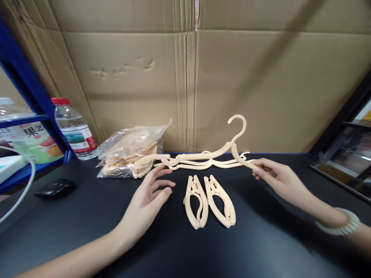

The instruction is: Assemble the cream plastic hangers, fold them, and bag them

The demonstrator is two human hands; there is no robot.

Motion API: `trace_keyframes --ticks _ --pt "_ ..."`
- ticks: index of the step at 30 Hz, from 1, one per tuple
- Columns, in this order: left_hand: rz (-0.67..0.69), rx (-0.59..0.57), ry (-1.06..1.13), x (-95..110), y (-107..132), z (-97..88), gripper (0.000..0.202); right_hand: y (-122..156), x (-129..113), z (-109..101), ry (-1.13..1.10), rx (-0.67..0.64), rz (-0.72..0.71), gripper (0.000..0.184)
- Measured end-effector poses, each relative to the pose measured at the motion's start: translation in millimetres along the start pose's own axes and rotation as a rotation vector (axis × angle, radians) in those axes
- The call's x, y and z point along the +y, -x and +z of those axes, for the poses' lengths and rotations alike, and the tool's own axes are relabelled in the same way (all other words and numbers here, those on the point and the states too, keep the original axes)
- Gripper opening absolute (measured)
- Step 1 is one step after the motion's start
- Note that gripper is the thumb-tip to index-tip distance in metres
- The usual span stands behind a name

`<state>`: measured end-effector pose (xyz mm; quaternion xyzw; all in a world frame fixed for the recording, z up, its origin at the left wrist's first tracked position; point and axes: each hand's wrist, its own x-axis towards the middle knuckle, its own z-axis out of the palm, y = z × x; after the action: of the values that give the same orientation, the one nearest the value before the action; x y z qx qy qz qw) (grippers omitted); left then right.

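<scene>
A cream plastic folding hanger [204, 156] is spread out, its hook [243, 125] pointing up. The fingers of my right hand [271, 175] pinch the tip of its right arm. Near its left end, my left hand [150, 195] is open with the fingers apart; whether a fingertip touches the hanger I cannot tell. Behind, at least one more unfolded hanger [197, 166] lies on the table, partly covered by the raised one. Closer to me, a folded hanger [188, 206] and a second folded hanger [230, 204] lie side by side.
A clear plastic bag [127, 148] with several cream pieces lies at the back left. Beyond it stand a water bottle [77, 131] and a blue shelf [31, 88]. A black mouse [54, 188] rests on the black table [261, 247]. Cardboard [269, 77] walls the back.
</scene>
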<state>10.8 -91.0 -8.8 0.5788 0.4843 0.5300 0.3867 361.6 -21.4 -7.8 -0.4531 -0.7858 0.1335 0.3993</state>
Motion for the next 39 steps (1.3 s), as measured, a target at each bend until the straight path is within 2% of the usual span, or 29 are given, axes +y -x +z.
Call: trace_keyframes --ticks 3,7,11,15,19,23,28,32,35,39 --pt "0.046 -0.043 -0.051 4 6 2.2 0.047 10 -7 5 0.065 0.002 -0.009 0.022" --pt "0.079 -0.069 -0.120 8 12 5.4 0.063 14 -11 7 0.116 0.009 -0.039 0.022" --pt "0.078 -0.081 -0.123 8 13 6.8 0.070 17 -11 9 0.202 0.046 -0.131 0.020" --pt "0.109 -0.106 -0.144 4 12 6.7 0.069 22 -14 11 0.277 0.053 -0.204 0.018" --pt "0.150 -0.124 -0.251 3 12 5.9 0.062 27 -21 14 0.276 0.020 -0.218 0.019" --pt "0.108 -0.175 -0.328 5 11 5.2 0.058 29 -25 16 0.261 -0.011 -0.232 0.021" --pt "0.112 -0.198 -0.326 9 7 3.3 0.024 29 -21 14 0.280 -0.063 -0.319 0.024" --pt "0.107 -0.188 -0.326 8 8 1.8 0.020 25 -21 6 0.461 -0.078 -0.458 0.027" --pt "0.053 -0.209 -0.306 8 9 1.9 0.023 22 -27 -1 0.658 -0.025 -0.585 0.023" --pt "0.000 -0.233 -0.285 9 11 2.2 0.028 25 -32 -4 0.889 0.048 -0.584 0.028"
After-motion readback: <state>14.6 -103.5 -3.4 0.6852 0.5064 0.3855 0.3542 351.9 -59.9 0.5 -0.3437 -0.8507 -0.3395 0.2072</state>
